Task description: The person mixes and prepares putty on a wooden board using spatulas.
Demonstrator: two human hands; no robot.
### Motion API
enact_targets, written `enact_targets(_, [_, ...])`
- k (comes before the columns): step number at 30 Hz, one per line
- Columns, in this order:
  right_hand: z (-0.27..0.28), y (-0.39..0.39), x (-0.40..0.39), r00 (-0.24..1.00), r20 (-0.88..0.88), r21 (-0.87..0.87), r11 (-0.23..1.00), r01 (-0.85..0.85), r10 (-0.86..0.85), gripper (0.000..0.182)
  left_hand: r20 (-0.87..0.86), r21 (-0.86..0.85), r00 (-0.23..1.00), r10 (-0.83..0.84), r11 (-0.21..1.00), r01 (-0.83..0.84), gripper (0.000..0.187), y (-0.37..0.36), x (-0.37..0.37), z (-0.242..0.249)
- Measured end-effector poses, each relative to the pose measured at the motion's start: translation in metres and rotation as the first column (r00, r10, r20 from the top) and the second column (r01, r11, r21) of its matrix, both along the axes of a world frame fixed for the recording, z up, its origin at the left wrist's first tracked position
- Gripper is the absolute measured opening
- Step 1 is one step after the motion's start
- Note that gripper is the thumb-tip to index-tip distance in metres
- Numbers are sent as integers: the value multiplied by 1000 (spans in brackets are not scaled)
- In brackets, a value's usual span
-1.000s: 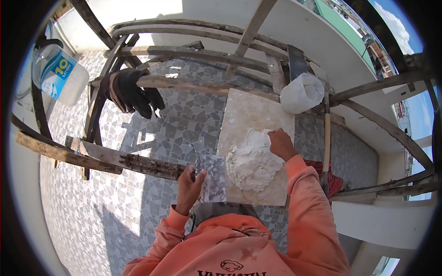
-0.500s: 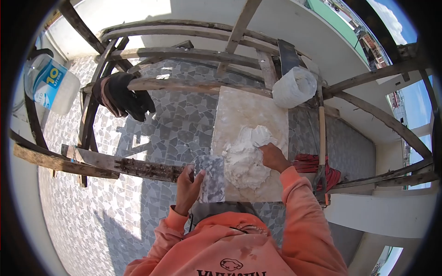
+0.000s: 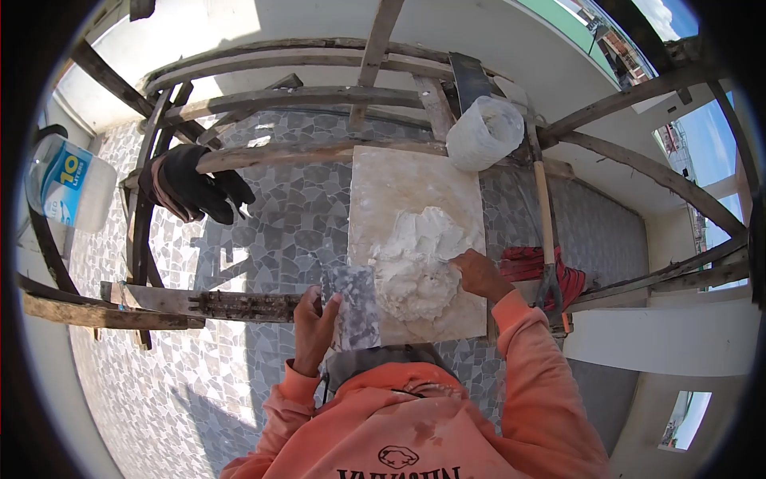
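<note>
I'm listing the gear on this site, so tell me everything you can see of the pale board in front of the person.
The board is a flat, roughly rectangular sheet, tan and smeared with white; its material is unclear. It lies about level before the person, its far edge by a wooden beam. A lumpy mound of white paste covers much of its nearer half. The right hand is at the mound's right side. Whether the smeared plate at its near left touches it is unclear.

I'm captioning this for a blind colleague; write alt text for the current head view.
Right hand at a mound of white paste on a pale rectangular board; left hand holding a white-smeared grey plate. A whitish plastic tub sits at the board's far corner.
</note>
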State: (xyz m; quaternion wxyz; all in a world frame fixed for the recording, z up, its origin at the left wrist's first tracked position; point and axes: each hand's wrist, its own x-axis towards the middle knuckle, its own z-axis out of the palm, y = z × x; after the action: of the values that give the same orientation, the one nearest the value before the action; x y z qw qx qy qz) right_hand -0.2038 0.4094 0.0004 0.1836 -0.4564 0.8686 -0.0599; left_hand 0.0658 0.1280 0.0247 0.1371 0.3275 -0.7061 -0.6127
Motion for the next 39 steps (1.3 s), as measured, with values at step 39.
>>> enact_targets(39, [8,32,-25,978,-194,-80,993,-90,73,38,2,59,998,-55,997,55,29,20,-16,-2])
